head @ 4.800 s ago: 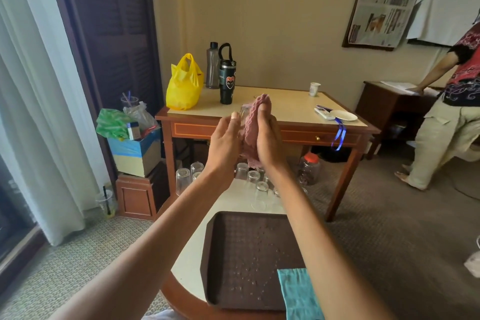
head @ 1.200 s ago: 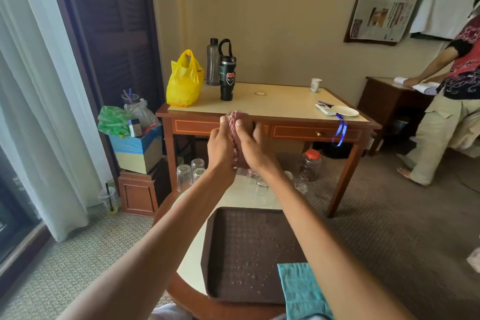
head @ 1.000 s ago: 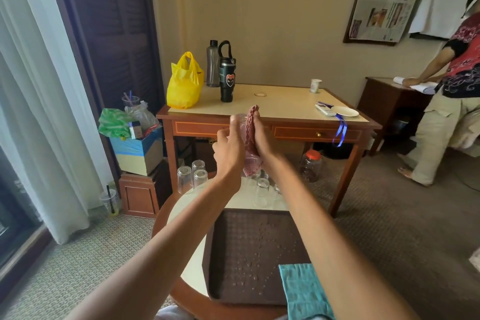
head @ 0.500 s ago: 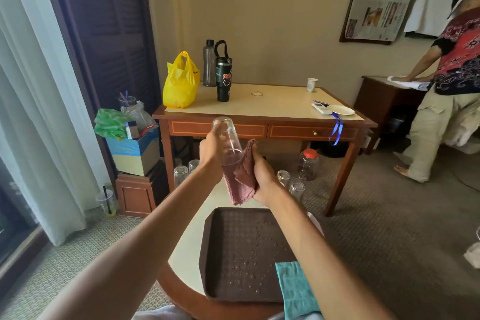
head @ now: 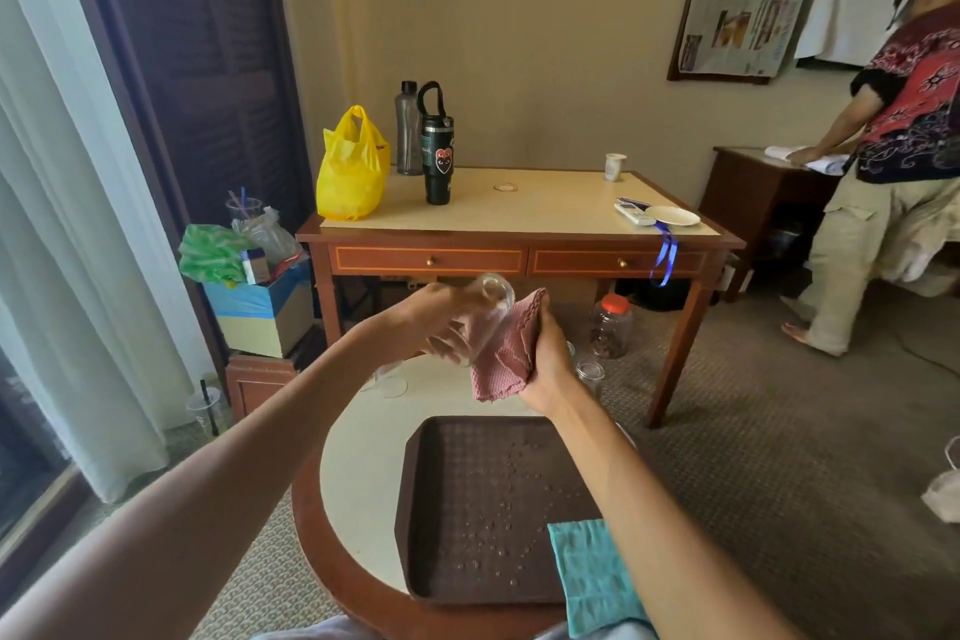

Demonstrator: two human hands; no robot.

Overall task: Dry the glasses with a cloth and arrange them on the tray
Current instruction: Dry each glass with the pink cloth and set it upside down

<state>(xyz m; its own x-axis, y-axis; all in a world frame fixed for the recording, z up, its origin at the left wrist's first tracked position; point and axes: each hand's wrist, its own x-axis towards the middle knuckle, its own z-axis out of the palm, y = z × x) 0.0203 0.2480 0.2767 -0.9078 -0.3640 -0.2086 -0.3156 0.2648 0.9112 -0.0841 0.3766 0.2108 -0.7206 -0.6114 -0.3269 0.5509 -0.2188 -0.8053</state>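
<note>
My left hand point(head: 439, 320) grips a clear glass point(head: 488, 309), tilted with its base pointing up and away, above the far side of the round table point(head: 358, 473). Beside it my right hand point(head: 545, 364) holds a bunched pink cloth point(head: 511, 348) against the glass's lower side. A dark brown tray point(head: 431, 509) lies on the table below my arms, speckled with water drops and holding no glasses. More clear glasses point(head: 589, 372) stand at the table's far edge, partly hidden behind my hands.
A teal cloth point(head: 592, 572) lies over the tray's near right corner. Beyond stands a wooden desk point(head: 519, 244) with a yellow bag point(head: 350, 166) and bottles. A person point(head: 893, 172) stands at the right by a side table. A jar point(head: 610, 327) sits under the desk.
Both hands have come down from chest height toward the table. The cloth, wrapped round the glass earlier, now sits at its side, and the glass has tipped over to a slant.
</note>
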